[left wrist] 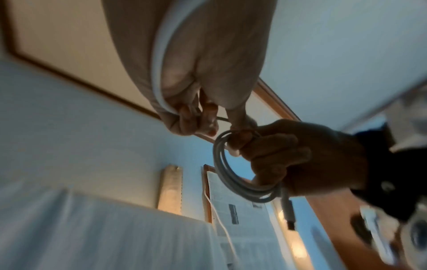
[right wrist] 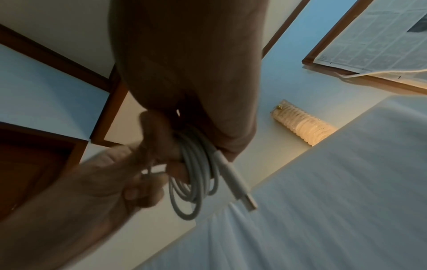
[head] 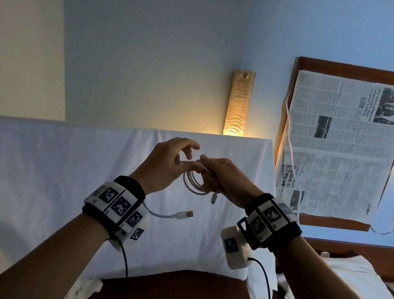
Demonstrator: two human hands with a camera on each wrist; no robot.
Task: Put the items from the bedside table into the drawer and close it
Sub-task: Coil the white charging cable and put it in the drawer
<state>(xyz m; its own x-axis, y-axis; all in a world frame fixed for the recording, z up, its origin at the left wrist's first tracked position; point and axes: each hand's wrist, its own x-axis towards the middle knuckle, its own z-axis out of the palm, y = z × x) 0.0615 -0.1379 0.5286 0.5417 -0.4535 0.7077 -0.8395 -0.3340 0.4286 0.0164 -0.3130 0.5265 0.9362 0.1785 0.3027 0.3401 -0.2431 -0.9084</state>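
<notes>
A white USB cable is wound into a small coil in front of me, over the white bedding. My right hand grips the coil, and a short plug end hangs out below its fingers. My left hand pinches the loose strand beside the coil, with the cable running back across its palm. The other plug dangles under my left wrist. To the right is the wooden bedside table, covered by a newspaper. No drawer is in view.
A second white cord trails along the newspaper's left edge. A lit wall lamp glows above the white sheet. A dark wooden surface lies near me.
</notes>
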